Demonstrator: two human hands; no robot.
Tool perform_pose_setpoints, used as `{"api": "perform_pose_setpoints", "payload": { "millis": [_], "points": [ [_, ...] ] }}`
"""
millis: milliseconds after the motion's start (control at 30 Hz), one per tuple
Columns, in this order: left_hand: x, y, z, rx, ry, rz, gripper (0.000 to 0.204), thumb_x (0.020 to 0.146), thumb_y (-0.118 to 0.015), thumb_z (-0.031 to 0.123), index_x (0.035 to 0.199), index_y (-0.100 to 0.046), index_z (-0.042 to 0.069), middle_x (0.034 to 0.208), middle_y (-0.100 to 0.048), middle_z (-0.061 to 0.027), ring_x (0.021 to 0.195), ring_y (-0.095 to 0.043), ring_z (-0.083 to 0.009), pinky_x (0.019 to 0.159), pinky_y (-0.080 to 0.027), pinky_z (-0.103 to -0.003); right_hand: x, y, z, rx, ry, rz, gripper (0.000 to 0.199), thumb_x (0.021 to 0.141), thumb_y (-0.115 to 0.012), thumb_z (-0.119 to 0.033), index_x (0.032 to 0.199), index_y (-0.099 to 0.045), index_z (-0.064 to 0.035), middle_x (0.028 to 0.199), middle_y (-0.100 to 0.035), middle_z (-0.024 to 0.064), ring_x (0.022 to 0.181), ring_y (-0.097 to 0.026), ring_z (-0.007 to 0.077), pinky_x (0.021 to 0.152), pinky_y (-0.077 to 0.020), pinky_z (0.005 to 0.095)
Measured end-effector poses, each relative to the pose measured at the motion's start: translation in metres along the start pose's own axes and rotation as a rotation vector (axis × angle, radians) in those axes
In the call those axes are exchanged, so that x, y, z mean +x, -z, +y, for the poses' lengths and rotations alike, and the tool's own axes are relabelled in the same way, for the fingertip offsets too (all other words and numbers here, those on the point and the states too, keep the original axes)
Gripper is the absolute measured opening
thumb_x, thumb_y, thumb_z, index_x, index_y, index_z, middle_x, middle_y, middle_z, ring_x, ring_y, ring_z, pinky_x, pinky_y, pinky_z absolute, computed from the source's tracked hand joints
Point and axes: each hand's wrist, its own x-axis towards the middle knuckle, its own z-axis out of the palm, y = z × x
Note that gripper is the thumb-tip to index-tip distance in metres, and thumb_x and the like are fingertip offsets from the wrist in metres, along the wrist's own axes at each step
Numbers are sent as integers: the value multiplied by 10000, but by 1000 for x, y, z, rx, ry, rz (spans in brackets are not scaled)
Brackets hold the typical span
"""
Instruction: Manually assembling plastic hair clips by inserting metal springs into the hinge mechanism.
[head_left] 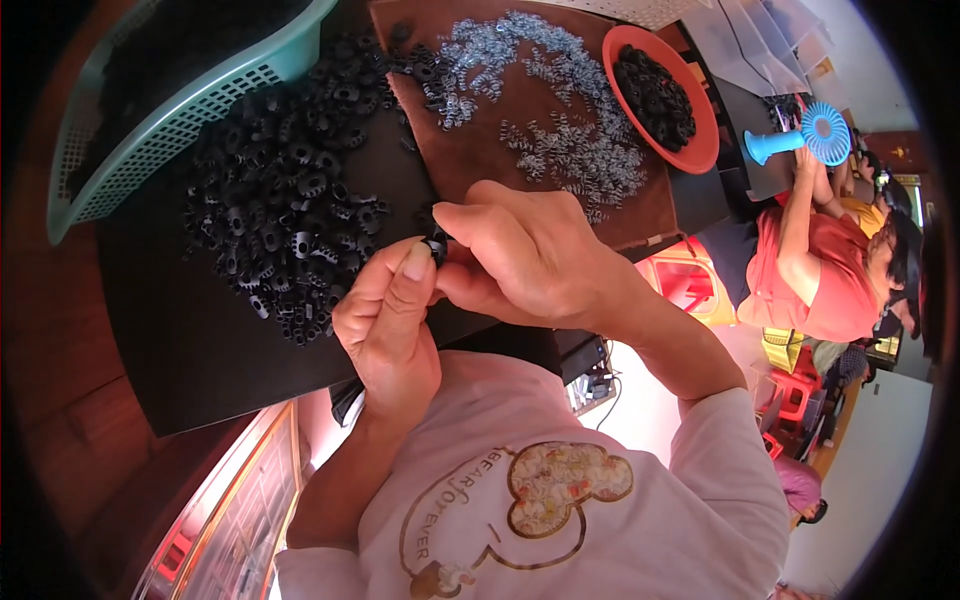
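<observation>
Clamping fingers on a black piece (436,246), the left hand (388,325) meets the right hand (530,255), whose grip I can't tell; tabletop (205,365) edge at eight o'clock, clip pile (275,195) at ten.

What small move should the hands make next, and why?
Probably steady the left hand's pinch on the small black part before the right hand works it: both hands' fingers crowd around it, hiding most of it.

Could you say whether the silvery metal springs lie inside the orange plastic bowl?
No, the springs lie on the brown mat beside the bowl.
</observation>
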Motion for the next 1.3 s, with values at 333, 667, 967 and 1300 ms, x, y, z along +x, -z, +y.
{"api": "perform_pose_setpoints", "payload": {
  "millis": [333, 667, 967, 1300],
  "points": [
    [0, -3, -4, -4, -52, 49, 263, 1005, -523, 153, 1099, -632, -66, 881, -664, -68, 764, -591, -89, 688, -452, -213, 2, -12, -4, -153, 66, -40, 291, 744, -715, -179, 886, -517, -20, 690, -514, 52, 560, -599, 196, 420, -457, 312],
    [-2, 7, -7, -61, -47, -22, 266, 982, -516, 112, 1097, -609, -109, 931, -669, -115, 835, -627, -139, 767, -486, -244, 5, 2, 2, -146, 121, 36, 306, 710, -727, -245, 853, -553, -38, 712, -493, 39, 548, -574, 173, 421, -434, 295],
    [-3, 9, -8, 82, -76, -46, 257, 984, -517, 112, 1089, -617, -101, 926, -655, -89, 855, -613, -122, 787, -476, -237, -3, 1, -1, -141, 135, -55, 238, 680, -701, -205, 728, -507, -76, 683, -473, 42, 548, -574, 180, 415, -438, 305],
    [0, -4, 1, 30, -36, -110, 243, 1002, -536, 154, 1020, -636, -67, 868, -697, -124, 747, -656, -160, 732, -541, -286, 2, 16, 6, 547, -312, -159, 144, 880, -640, -131, 888, -558, -14, 728, -597, 118, 627, -601, 299, 524, -455, 377]
  ]
}}
